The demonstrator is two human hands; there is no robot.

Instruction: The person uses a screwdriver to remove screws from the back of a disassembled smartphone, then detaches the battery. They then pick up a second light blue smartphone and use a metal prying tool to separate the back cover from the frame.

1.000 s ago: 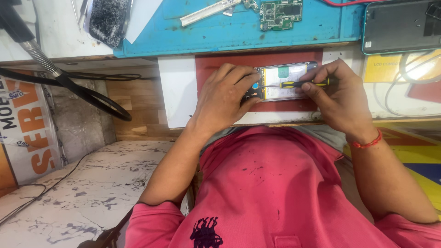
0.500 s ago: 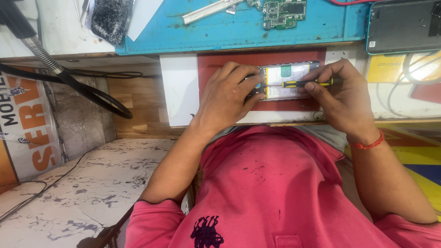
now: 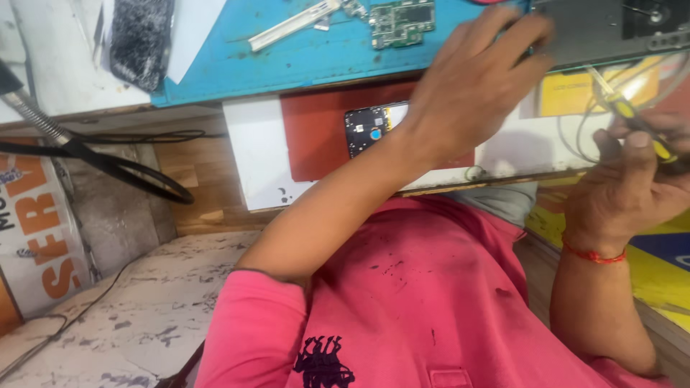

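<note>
Left hand [image 3: 467, 86] is seen stretched up and right across the bench, fingers spread loosely, nothing gripped; fingertips touch or hover at the dark flat device [image 3: 611, 29] on the bench's far right edge, contact cannot be told.

Opened phone [image 3: 374, 128] lies on the red mat [image 3: 316, 144] at the near edge, long axis left-right, partly hidden under the left wrist, below-left of that hand. Left hand is nearer.

Right hand [image 3: 632, 194] is held off the right edge, pinched on a yellow-handled screwdriver [image 3: 632, 115], well apart from the phone.
</note>
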